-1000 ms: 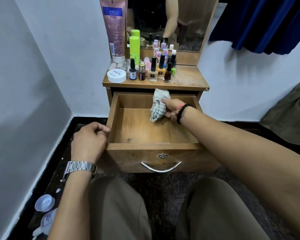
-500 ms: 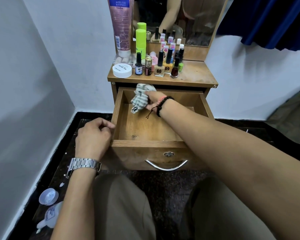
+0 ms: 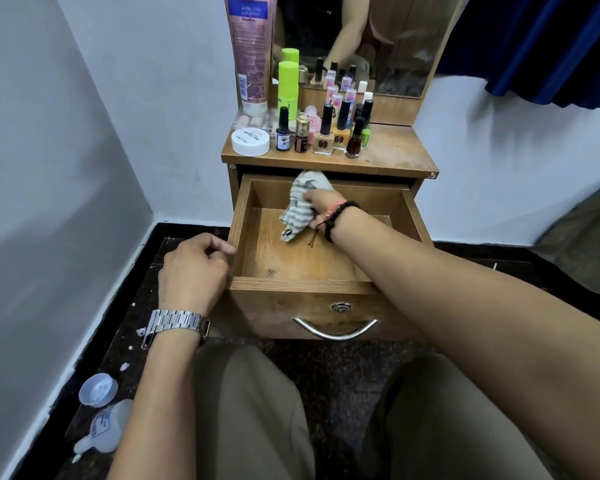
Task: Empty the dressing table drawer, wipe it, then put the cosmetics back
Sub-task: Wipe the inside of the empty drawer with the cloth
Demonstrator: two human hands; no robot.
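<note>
Drawer (image 3: pixel 302 287) points toward camera; right hand (image 3: pixel 321 206) holds striped cloth (image 3: pixel 300 206); left hand (image 3: pixel 193 268) grips its left wall.

Soft, even indoor light fills the scene, bright on the white walls (image 3: pixel 84 133), with a diffuse shadow on the left one. The mirror (image 3: pixel 378 39) reflects dimly. The wide-angle lens bends straight lines near the edges. Focus is fairly sharp centrally, softer toward the corners.
</note>
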